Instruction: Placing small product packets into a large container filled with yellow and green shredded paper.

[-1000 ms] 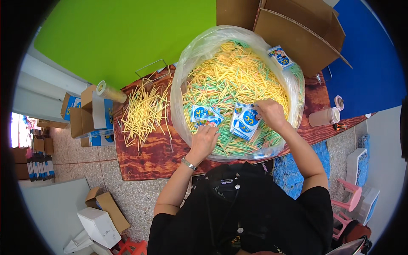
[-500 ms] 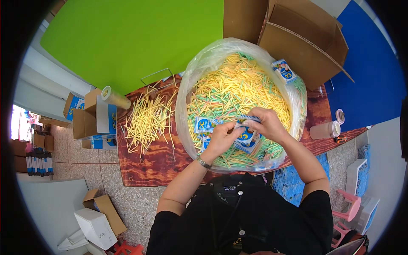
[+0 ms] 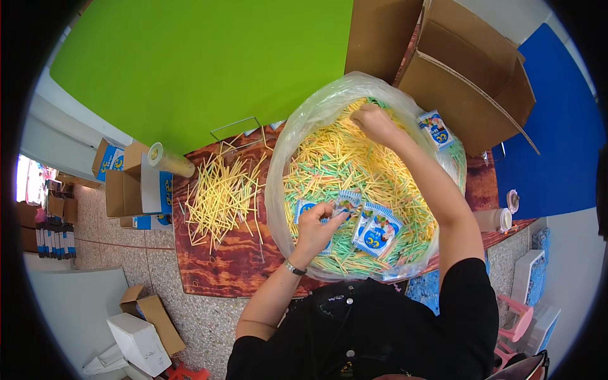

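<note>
A big clear plastic bag [image 3: 277, 190] stands open on the table, full of thin yellow, green and pinkish sticks [image 3: 342, 149]. Over its near left part, my left hand [image 3: 313, 233] pinches a small blue-and-white packet [image 3: 346, 202] between thumb and fingers. My right hand [image 3: 375, 123] is at the far side of the pile, fingers curled down against the sticks; whatever they grip is hidden. Flat on the sticks, just right of my left hand, rest blue-and-white packets [image 3: 377, 233]. Another packet [image 3: 305, 208] lies partly behind the left hand, and one more [image 3: 436, 130] sits at the bag's far right rim.
Loose yellow sticks [image 3: 225, 196] are heaped on the red wood-patterned table [image 3: 209, 272], beside a wire stand [image 3: 237, 130]. A clear cylindrical tub [image 3: 171, 160] and cartons [image 3: 136, 180] stand at the left. At the right are a large open cardboard box [image 3: 468, 88] and a lidded cup [image 3: 494, 220].
My right hand has left the packet near my left hand and moved away to the far part of the pile. The left hand keeps a packet. The view has shifted slightly.
</note>
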Demonstrator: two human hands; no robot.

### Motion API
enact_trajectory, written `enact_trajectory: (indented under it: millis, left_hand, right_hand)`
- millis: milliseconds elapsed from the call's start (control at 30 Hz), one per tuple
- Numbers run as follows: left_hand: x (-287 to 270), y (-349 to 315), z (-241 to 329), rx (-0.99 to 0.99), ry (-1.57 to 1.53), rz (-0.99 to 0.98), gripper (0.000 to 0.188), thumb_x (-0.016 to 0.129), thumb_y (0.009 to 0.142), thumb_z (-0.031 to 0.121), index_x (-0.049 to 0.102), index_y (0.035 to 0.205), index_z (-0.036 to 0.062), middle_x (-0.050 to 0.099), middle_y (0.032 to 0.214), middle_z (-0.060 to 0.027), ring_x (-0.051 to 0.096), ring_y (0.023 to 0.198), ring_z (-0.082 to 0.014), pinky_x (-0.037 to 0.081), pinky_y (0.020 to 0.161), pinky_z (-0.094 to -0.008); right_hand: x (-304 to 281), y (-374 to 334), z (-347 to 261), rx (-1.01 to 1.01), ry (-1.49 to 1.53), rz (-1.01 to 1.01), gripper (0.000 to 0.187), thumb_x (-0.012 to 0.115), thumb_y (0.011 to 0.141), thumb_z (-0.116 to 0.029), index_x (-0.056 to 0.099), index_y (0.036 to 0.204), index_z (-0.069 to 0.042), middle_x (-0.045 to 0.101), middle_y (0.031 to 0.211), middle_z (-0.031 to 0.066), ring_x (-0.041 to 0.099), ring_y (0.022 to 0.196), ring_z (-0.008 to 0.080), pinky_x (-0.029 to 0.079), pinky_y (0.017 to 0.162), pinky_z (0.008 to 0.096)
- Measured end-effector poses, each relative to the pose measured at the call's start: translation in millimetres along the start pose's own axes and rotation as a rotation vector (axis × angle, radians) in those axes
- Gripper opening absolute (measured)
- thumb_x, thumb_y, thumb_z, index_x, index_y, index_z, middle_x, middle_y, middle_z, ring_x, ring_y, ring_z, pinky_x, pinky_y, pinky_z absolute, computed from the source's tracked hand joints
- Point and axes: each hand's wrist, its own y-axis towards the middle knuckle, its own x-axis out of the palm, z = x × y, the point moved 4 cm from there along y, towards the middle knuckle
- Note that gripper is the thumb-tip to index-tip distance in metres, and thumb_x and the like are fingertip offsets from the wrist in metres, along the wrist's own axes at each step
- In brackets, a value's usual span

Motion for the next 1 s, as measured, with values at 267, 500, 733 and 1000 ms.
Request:
enact_trajectory:
  millis: [267,500,733,1000]
  left_hand:
    - [2.6,1.1,-18.2,-0.102,-0.003,-0.059,0.019,0.075,0.084,0.012,0.06,0.078,0.0014,0.06,0.067,0.002,0.056,0.056,-0.0033,0.046,0.049,-0.0199]
    - [-10.6,-6.0,-22.4,-0.151,-0.033,-0.018,0.016,0.073,0.086,0.011,0.062,0.081,0.0003,0.062,0.068,0.001,0.057,0.058,-0.0037,0.046,0.05,-0.0203]
    - [-0.5,-5.6,-12.6,-0.098,-0.021,-0.037,0.019,0.074,0.086,0.014,0.061,0.079,0.0014,0.06,0.067,0.0019,0.056,0.057,-0.0031,0.045,0.049,-0.0199]
    - [3.2,-9.0,-12.6,-0.026,-0.054,-0.003,0.021,0.074,0.085,0.016,0.059,0.076,0.0038,0.056,0.065,0.0046,0.049,0.053,-0.0008,0.039,0.044,-0.0187]
  right_hand:
    - [68.5,72.8,77.7,0.326,-0.21,-0.099,0.036,0.05,0.091,-0.017,0.062,0.124,-0.009,0.057,0.131,0.0157,0.051,0.124,0.0321,0.041,0.104,0.0424]
    - [51.6,83.2,14.0,0.219,-0.305,-0.059,0.039,0.047,0.095,-0.023,0.058,0.129,-0.008,0.052,0.138,0.0154,0.044,0.131,0.0313,0.031,0.112,0.0439]
    - [39.5,61.3,37.6,0.208,-0.441,-0.119,0.04,0.044,0.097,-0.025,0.054,0.133,-0.01,0.049,0.14,0.0149,0.043,0.132,0.029,0.03,0.112,0.0432]
    - [-44.6,-38.1,-15.3,0.201,-0.472,-0.393,0.023,0.049,0.096,-0.02,0.06,0.112,-0.008,0.067,0.093,0.0154,0.067,0.085,0.0281,0.053,0.077,0.0421]
